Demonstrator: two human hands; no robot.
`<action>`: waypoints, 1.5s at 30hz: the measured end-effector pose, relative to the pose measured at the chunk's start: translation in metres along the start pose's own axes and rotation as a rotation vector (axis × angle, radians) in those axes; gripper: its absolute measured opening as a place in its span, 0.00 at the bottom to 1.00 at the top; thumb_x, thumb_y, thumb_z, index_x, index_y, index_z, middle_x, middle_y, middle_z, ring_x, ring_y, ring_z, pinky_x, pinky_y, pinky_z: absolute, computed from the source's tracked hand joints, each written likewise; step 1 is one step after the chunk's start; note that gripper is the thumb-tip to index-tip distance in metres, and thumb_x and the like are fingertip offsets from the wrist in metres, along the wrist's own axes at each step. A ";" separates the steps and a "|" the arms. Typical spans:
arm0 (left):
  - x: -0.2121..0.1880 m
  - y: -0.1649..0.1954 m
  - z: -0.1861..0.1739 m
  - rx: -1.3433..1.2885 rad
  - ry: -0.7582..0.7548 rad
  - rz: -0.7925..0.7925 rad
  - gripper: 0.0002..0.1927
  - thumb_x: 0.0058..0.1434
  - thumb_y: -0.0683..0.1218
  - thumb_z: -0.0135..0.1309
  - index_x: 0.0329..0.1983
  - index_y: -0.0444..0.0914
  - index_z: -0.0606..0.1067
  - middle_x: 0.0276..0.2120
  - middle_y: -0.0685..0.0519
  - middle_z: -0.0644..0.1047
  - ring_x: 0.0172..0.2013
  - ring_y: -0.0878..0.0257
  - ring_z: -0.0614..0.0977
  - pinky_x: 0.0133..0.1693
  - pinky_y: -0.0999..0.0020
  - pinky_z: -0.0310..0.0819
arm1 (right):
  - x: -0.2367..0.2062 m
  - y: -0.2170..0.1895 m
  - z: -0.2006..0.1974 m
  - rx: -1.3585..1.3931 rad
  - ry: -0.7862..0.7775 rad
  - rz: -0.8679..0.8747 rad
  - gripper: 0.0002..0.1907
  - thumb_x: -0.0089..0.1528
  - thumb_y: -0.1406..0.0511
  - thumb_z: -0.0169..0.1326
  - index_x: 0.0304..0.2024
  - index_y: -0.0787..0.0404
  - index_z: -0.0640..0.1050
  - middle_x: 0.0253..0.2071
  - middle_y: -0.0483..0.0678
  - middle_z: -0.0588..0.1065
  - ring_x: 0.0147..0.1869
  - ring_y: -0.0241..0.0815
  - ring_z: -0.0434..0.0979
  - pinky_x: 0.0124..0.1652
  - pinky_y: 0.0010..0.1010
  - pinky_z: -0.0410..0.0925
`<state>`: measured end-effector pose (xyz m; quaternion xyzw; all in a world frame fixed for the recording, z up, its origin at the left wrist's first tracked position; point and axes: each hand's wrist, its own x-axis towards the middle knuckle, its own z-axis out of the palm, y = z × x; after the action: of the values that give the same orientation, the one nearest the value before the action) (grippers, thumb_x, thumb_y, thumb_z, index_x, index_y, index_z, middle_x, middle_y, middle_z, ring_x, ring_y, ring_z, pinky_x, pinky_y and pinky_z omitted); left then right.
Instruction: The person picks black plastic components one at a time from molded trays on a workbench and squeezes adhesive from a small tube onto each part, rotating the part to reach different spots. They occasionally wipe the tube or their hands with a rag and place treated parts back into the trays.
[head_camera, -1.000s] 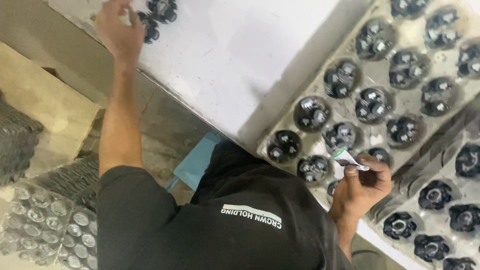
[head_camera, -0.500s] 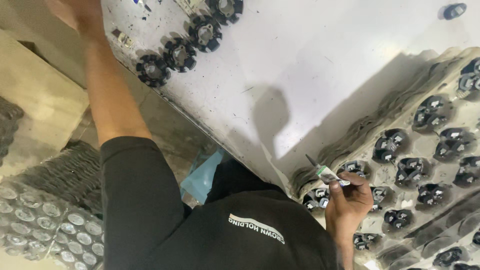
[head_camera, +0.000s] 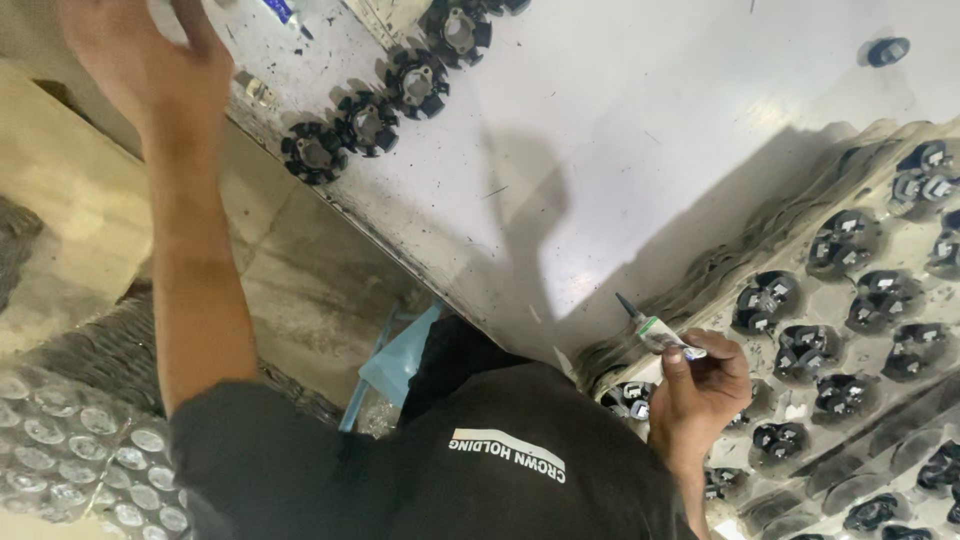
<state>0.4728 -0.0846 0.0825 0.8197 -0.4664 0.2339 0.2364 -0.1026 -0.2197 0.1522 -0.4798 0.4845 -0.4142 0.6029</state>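
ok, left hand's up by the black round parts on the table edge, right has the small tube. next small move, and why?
Probably lower the left hand onto the nearest black round part. That hand is open and holds nothing, while the right hand already has the small tube in its grip, tip pointing toward the white table.

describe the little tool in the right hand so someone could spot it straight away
Start at the big white tabletop and follow its near edge to the grey moulded tray of black round parts. At the tray's near corner the right hand pinches a thin pen-like tool, the only slim pointed thing there, dark tip aimed up-left.
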 end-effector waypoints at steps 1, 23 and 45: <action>-0.002 0.032 -0.022 -0.090 0.018 0.076 0.04 0.62 0.34 0.54 0.39 0.33 0.74 0.48 0.43 0.79 0.42 0.53 0.82 0.41 0.60 0.74 | 0.001 -0.005 0.002 0.018 0.007 -0.023 0.14 0.63 0.80 0.59 0.48 0.64 0.74 0.48 0.49 0.74 0.49 0.37 0.73 0.50 0.28 0.68; -0.106 0.421 -0.075 -2.077 -0.654 -0.947 0.20 0.68 0.32 0.56 0.63 0.27 0.74 0.53 0.44 0.81 0.51 0.58 0.83 0.55 0.61 0.81 | -0.015 -0.010 -0.013 0.245 0.057 -0.095 0.09 0.66 0.76 0.61 0.45 0.64 0.74 0.36 0.43 0.73 0.38 0.32 0.74 0.43 0.28 0.75; -0.135 0.412 -0.070 -1.947 -0.850 -0.633 0.10 0.63 0.36 0.67 0.46 0.33 0.79 0.41 0.55 0.80 0.42 0.69 0.80 0.46 0.75 0.75 | -0.053 -0.008 -0.035 0.416 -0.070 0.143 0.09 0.65 0.77 0.60 0.37 0.65 0.72 0.33 0.45 0.74 0.36 0.38 0.78 0.34 0.31 0.76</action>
<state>0.0389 -0.1409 0.1249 0.3792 -0.2637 -0.6040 0.6495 -0.1477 -0.1762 0.1679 -0.3236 0.4000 -0.4444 0.7333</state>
